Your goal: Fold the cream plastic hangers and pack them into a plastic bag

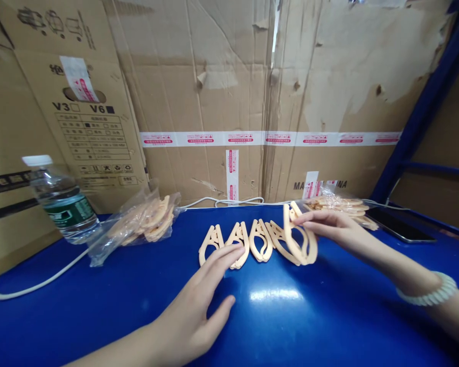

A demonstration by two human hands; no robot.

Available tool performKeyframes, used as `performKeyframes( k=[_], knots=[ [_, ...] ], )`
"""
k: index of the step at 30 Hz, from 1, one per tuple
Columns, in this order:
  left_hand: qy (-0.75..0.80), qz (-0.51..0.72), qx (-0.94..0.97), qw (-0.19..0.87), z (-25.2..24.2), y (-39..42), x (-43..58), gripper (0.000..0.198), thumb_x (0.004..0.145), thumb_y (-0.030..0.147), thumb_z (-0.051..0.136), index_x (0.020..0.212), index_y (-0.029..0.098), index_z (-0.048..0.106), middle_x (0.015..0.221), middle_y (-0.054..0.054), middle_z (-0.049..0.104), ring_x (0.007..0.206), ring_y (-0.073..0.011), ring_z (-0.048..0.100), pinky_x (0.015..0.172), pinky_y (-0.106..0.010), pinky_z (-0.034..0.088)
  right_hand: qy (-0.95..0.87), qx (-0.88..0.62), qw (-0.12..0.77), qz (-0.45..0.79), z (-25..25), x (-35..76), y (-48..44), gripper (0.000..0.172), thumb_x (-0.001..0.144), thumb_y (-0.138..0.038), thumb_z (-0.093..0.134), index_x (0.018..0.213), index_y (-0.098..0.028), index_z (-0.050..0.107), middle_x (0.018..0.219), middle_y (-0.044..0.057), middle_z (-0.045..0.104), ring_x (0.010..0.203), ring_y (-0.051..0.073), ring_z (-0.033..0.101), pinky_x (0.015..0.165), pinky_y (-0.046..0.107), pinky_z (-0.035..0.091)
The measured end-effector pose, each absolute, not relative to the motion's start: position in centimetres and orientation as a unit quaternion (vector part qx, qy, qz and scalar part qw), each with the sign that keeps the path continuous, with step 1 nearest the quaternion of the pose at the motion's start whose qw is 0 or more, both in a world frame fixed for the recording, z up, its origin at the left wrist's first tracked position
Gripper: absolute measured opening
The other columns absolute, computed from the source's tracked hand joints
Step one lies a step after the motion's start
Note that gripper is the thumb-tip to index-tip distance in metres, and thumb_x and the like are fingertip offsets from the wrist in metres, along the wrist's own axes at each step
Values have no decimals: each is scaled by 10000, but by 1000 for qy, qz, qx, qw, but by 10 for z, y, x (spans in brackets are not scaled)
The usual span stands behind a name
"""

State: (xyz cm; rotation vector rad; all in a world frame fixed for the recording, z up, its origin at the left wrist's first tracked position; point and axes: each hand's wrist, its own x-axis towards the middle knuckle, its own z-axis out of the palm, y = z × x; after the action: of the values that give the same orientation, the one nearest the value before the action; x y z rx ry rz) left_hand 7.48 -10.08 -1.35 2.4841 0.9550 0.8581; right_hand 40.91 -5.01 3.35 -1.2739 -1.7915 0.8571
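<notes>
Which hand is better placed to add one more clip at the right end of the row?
Right. The right hand pinches a clip at the row's right end; the left hand lies flat, fingertips on the second clip.

Your single head camera looks forward and down across the blue table (99,311) from close above. It faces the cardboard boxes (214,76) standing behind it.

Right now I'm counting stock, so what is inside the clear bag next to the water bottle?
The clear bag holds a stack of beige plastic pieces, like the row at the left hand. The lower ones are covered, so no count is possible.
</notes>
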Motion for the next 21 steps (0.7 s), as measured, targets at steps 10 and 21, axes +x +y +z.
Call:
performKeyframes(
  k=[10,21],
  knots=[
    [342,272,889,136,-11,-103,75,711,891,161,495,1502,326,171,1555,-64,332,1419,-271,339,1159,-483,339,-778,-567,218,161,14,436,-30,357,769,-531,578,862,-198,668,732,42,651,659,218,590,605,338,452],
    [376,247,890,76,-12,-100,78,617,887,251,559,1466,264,344,1545,-93,346,1413,-305,321,1153,-528,303,-816,-566,104,59,25,432,-57,650,860,-648,448,1274,-170,599,1204,169,643,1072,381,614,908,517,496]
  ],
)
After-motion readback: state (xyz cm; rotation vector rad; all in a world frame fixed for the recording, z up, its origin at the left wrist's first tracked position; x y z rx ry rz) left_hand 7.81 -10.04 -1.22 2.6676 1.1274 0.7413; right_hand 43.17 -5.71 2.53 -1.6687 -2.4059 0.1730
